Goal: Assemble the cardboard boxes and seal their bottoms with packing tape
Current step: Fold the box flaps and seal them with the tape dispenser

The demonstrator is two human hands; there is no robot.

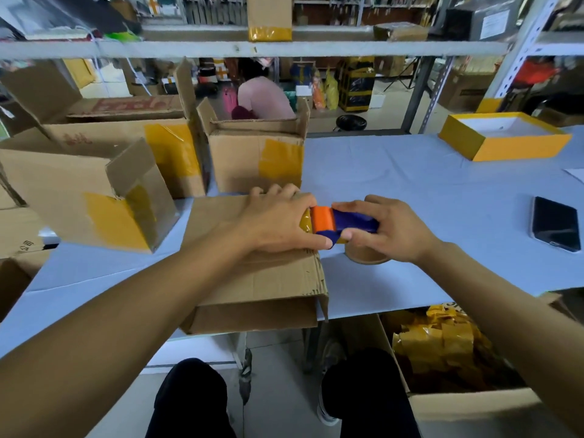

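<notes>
A cardboard box (252, 279) lies on the table's near edge with its bottom facing up. My left hand (278, 219) rests on its top right corner, fingers curled over the far edge, thumb by a strip of yellow tape (305, 223). My right hand (388, 229) grips the blue and orange tape dispenser (335, 221) at the box's right edge. The brown tape roll (366, 256) shows below that hand.
Several taped boxes (252, 153) stand at the left and back of the pale table (410, 184). A yellow tray (502, 137) and a black phone (555, 223) lie at the right. A box of yellow tape scraps (442, 349) sits on the floor. A person in pink sits beyond the shelf.
</notes>
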